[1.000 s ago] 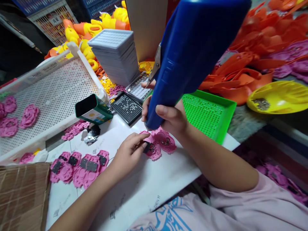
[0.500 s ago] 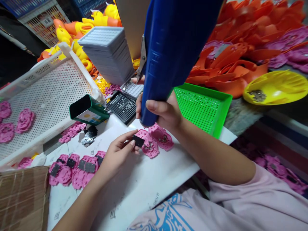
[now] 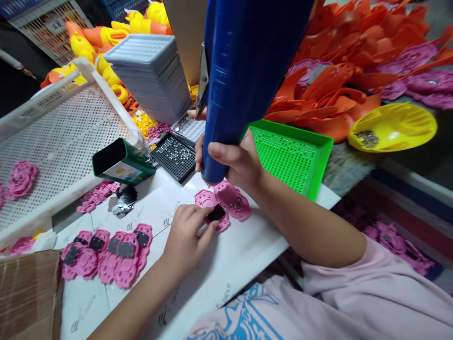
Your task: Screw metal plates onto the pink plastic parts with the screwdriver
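Observation:
My right hand (image 3: 236, 163) is wrapped round the lower end of a big blue tool (image 3: 244, 71), whose tip points down just above two pink flower-shaped parts (image 3: 231, 200) on the white board (image 3: 226, 264). My left hand (image 3: 187, 236) pinches a small black square piece (image 3: 216, 213) and presses it onto the nearer pink part. A row of pink parts with dark squares on them (image 3: 106, 252) lies to the left of that hand.
A white perforated tray (image 3: 63, 141) with pink parts stands at the left, a green tin (image 3: 122, 163) beside it. Behind are black and grey dotted trays (image 3: 175, 156), a grey tray stack (image 3: 150, 75), a green basket (image 3: 293, 156), a yellow dish (image 3: 392, 127), orange and yellow parts, cardboard (image 3: 28, 293).
My left hand held the black square lifted beside the pink part half a second ago; now it has lowered it onto the part. The blue tool stands a little more upright.

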### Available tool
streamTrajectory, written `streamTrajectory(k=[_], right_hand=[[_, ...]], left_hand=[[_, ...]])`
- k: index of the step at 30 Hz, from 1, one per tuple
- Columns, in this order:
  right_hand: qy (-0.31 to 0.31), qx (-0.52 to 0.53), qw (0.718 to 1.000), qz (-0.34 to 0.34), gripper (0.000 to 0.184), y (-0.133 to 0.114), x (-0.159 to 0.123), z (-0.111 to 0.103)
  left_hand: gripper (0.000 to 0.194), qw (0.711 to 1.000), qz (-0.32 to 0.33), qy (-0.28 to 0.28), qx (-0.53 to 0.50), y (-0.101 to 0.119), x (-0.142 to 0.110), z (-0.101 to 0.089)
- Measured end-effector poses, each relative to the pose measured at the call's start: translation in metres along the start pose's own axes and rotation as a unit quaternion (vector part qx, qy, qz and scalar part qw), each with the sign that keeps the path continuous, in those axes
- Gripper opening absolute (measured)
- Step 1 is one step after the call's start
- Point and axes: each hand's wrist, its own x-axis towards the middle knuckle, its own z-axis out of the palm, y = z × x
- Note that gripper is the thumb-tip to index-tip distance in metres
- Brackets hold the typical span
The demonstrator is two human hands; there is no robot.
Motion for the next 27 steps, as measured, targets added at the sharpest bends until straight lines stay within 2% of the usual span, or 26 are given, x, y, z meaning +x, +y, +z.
streamTrajectory(k=[4, 7, 10, 12, 20, 24, 27], right_hand=[[0.01, -0.012, 1.0, 0.017, 0.043, -0.001, -0.001, 0.0], [0.009, -0.013, 1.0, 0.019, 0.042, -0.002, -0.002, -0.001], [0.007, -0.012, 1.0, 0.019, 0.04, -0.003, -0.002, 0.0], [0.007, -0.011, 1.0, 0.023, 0.04, -0.003, -0.002, 0.0], [-0.005, -0.032, 0.999, 0.021, 0.036, -0.004, -0.005, 0.0], [-0.036, -0.046, 0.998, 0.01, 0.029, -0.003, -0.007, -0.001], [-0.02, -0.05, 0.998, 0.019, 0.028, -0.005, -0.009, 0.002]], left_hand=[[0.02, 0.995, 0.02, 0.018, 0.093, 0.0, -0.001, 0.001], [0.02, 0.994, 0.046, 0.034, 0.093, 0.0, 0.002, 0.002], [0.013, 0.991, 0.106, 0.026, 0.079, -0.001, 0.004, 0.003], [0.01, 0.989, 0.124, 0.018, 0.079, -0.003, 0.004, 0.002], [0.015, 0.99, 0.115, 0.014, 0.075, -0.016, -0.019, -0.011], [0.019, 0.992, 0.114, 0.017, 0.048, -0.02, -0.023, -0.011], [0.019, 0.993, 0.113, 0.018, 0.038, -0.022, -0.022, -0.009]])
